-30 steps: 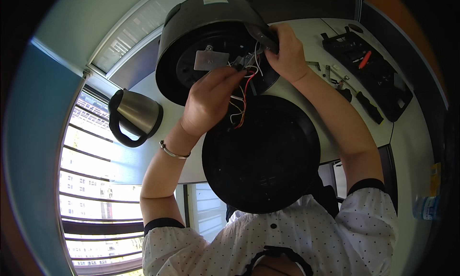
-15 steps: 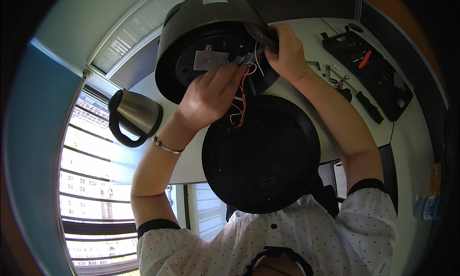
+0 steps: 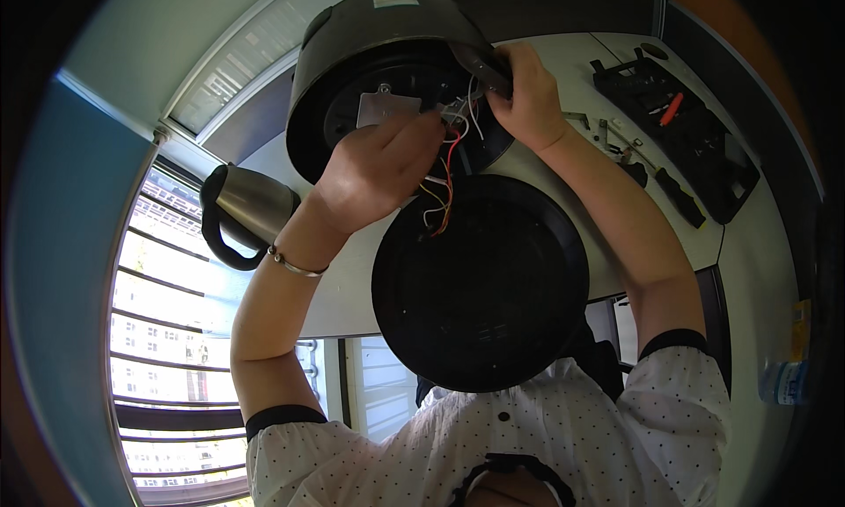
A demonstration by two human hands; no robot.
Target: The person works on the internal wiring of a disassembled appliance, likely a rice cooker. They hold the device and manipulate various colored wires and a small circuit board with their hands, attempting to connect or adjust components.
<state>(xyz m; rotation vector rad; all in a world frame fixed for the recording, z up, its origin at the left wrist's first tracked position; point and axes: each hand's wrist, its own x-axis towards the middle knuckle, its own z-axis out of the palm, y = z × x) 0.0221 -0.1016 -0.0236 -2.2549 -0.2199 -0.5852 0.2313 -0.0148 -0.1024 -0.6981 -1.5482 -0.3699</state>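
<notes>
I note my left hand pinching wires inside the cooker base; right hand clamps its rim at 1 o'clock.

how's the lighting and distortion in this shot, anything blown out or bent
Head view: strong fisheye, so the white table edge and window bars curve, with dark corners. Daylight through the window is nearly blown out. The black round cover lies in flat shadow, its detail lost. The hands and wires stay sharp.

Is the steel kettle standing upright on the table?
No, the steel kettle lies tipped on its side on the white table, left of the left hand.
</notes>
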